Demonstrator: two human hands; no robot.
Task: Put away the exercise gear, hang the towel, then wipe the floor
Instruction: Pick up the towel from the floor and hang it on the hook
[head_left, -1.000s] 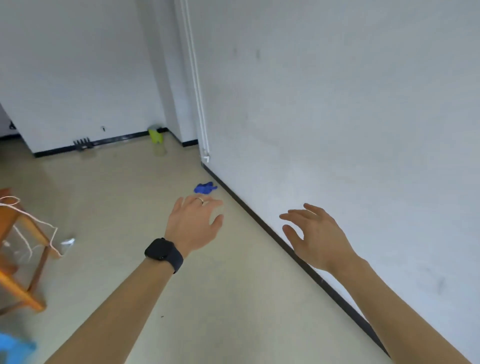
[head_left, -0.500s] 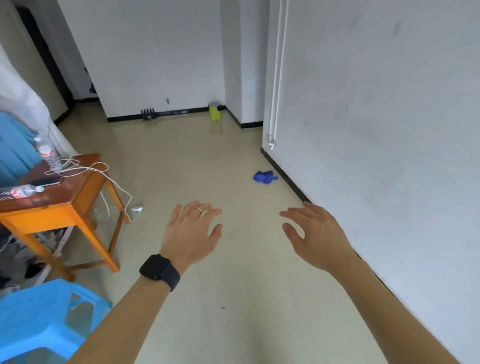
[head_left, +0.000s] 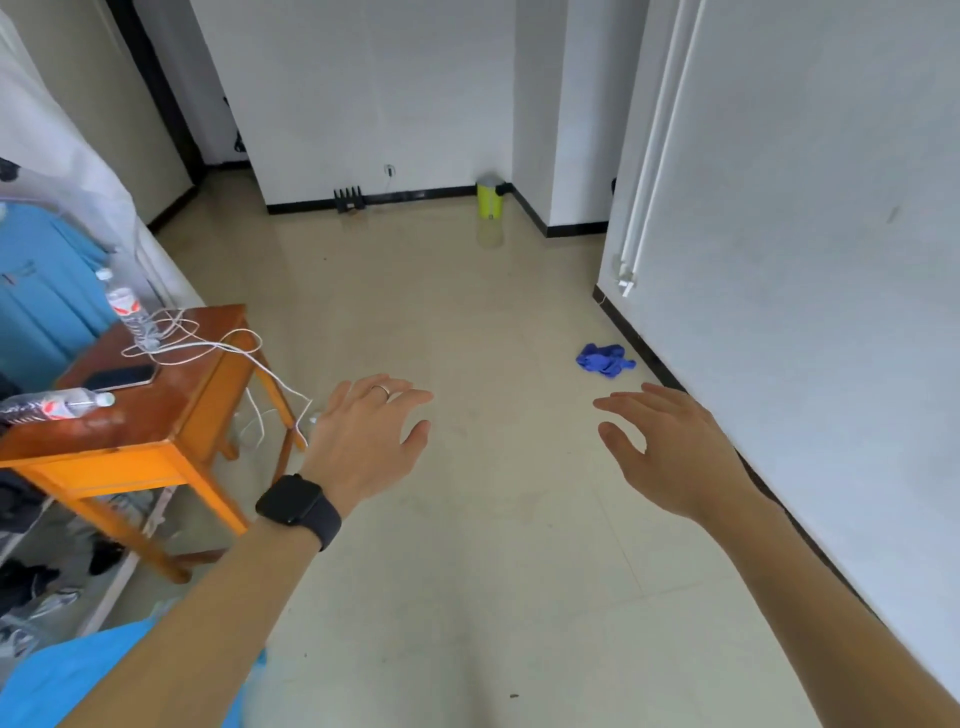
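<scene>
Both of my hands are stretched out in front of me over the beige floor (head_left: 467, 545), holding nothing. My left hand (head_left: 366, 439), with a ring and a black watch on the wrist, has its fingers relaxed and spread. My right hand (head_left: 670, 447) is likewise relaxed, close to the white wall on the right. A crumpled blue cloth (head_left: 602, 358) lies on the floor by the wall's black skirting, ahead of my right hand and apart from it. No towel or exercise gear is plainly recognisable.
An orange wooden side table (head_left: 156, 421) stands at the left with two water bottles, a phone and white cables on it. A blue stool (head_left: 67, 680) is at the bottom left. A yellow-green bin (head_left: 489, 197) and a small black rack (head_left: 347, 199) stand against the far wall.
My view has swung left and pulled back from the right wall, bringing the table, stool and far corridor into sight. Both hands keep the same relaxed pose.
</scene>
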